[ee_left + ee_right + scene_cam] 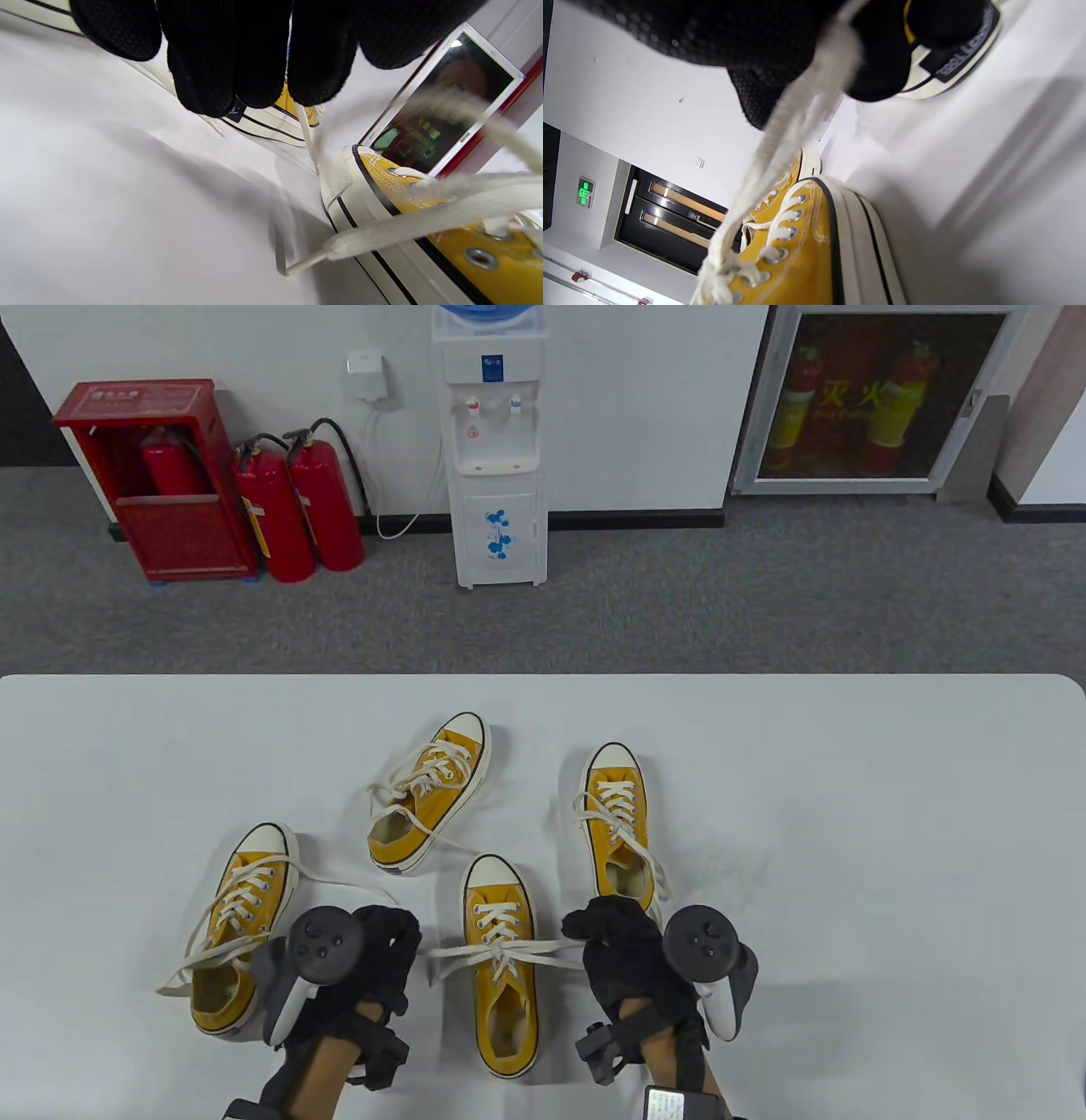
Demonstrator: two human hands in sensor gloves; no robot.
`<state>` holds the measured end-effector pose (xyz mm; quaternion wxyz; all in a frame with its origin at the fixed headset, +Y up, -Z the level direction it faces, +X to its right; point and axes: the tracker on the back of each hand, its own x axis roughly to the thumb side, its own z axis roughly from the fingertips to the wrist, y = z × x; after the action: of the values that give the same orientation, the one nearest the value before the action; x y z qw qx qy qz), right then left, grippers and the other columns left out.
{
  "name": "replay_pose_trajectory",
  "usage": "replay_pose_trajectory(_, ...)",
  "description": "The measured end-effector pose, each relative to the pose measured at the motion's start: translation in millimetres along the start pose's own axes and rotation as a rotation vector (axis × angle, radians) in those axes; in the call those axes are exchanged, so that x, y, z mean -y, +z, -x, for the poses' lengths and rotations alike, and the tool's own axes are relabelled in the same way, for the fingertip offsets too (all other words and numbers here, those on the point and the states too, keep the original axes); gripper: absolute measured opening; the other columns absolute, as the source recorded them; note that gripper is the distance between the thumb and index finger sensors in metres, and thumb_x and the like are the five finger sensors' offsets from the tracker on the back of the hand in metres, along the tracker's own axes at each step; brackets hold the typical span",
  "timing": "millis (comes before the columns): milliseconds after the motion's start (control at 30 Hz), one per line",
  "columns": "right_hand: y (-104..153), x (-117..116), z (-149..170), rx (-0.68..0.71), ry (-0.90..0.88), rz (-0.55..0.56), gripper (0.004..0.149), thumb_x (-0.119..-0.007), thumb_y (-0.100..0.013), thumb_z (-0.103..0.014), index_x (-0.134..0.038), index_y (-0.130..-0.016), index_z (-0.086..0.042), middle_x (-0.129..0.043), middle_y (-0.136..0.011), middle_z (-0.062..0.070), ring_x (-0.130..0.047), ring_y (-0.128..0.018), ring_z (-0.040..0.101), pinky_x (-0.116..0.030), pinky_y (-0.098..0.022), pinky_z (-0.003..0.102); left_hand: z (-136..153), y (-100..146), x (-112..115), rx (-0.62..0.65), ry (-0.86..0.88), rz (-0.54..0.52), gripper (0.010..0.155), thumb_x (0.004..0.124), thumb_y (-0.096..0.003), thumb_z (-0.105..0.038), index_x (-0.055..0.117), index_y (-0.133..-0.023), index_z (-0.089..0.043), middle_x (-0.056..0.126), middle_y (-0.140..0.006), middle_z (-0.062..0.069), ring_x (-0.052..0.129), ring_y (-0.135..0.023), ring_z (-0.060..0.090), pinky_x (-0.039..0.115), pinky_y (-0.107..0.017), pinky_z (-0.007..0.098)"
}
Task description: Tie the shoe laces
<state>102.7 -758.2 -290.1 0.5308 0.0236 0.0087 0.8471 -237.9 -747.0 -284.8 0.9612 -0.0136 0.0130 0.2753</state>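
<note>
right hand [624,954] pinching a lace [543,946] pulled taut off the near shoe [502,967]. left hand [373,954] curled; grip impossible to tell.

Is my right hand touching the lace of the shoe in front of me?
Touching. In the right wrist view the right hand grips the white lace, which runs taut from its fingers.

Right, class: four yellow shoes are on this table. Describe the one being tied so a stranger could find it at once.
Start at the white table and find the two gloved hands at its near edge. The shoe being tied stands between them, toe pointing away. Unlike the other three, its laces are stretched sideways across it, one end held in the right hand.
</note>
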Motion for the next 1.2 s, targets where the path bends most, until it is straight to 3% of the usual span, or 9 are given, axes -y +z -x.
replay_pose_trajectory(200, 3, -7, -6, 0.045, 0.07, -0.013, 0.045, -0.083, -0.044, -0.028, -0.087, -0.087, -0.014, -0.067, -0.1, 0.009, -0.075, -0.087, 0.036, -0.05, -0.067, 0.066, -10, 3, 1, 0.065, -0.028, 0.014, 0.059, 0.073, -0.0478, -0.056, 0.073, -0.1, -0.028, 0.072, -0.111, 0.01, 0.079, -0.099, 0.042, 0.053, -0.073, 0.07)
replay_pose_trajectory(433, 7, -32, -14, 0.077, 0.255, -0.132, 0.07, -0.085, -0.042, -0.053, -0.072, -0.1, -0.016, -0.064, -0.102, 0.01, -0.079, -0.082, 0.035, -0.056, -0.065, 0.063, -20, 5, 6, 0.131, -0.13, 0.05, 0.068, 0.072, -0.0462, -0.061, 0.063, -0.107, -0.031, 0.057, -0.12, 0.009, 0.054, -0.114, 0.043, 0.036, -0.077, 0.075)
replay_pose_trajectory(600, 9, -48, -14, 0.039, 0.345, -0.257, 0.087, -0.084, -0.039, -0.062, -0.056, -0.107, -0.014, -0.059, -0.103, 0.011, -0.081, -0.075, 0.03, -0.061, -0.06, 0.057, -26, 7, 10, 0.159, -0.199, 0.077, 0.072, 0.071, -0.0456, -0.063, 0.056, -0.11, -0.032, 0.047, -0.123, 0.008, 0.045, -0.117, 0.044, 0.029, -0.077, 0.076)
replay_pose_trajectory(800, 14, -66, -17, 0.016, 0.458, -0.333, 0.094, -0.087, -0.038, -0.061, -0.046, -0.107, -0.012, -0.059, -0.101, 0.012, -0.082, -0.069, 0.027, -0.062, -0.058, 0.055, -29, 8, 15, 0.168, -0.249, 0.13, 0.079, 0.07, -0.0455, -0.065, 0.045, -0.113, -0.032, 0.032, -0.126, 0.008, 0.032, -0.118, 0.046, 0.021, -0.075, 0.077)
replay_pose_trajectory(1200, 21, -78, -25, -0.02, 0.65, -0.183, 0.073, -0.081, -0.043, -0.044, -0.05, -0.104, -0.017, -0.078, -0.084, 0.008, -0.099, -0.033, 0.007, -0.086, -0.034, 0.038, -30, 8, 22, 0.176, -0.266, 0.161, 0.087, 0.066, -0.0443, -0.068, 0.031, -0.115, -0.032, 0.018, -0.126, 0.007, 0.016, -0.118, 0.045, 0.01, -0.072, 0.077)
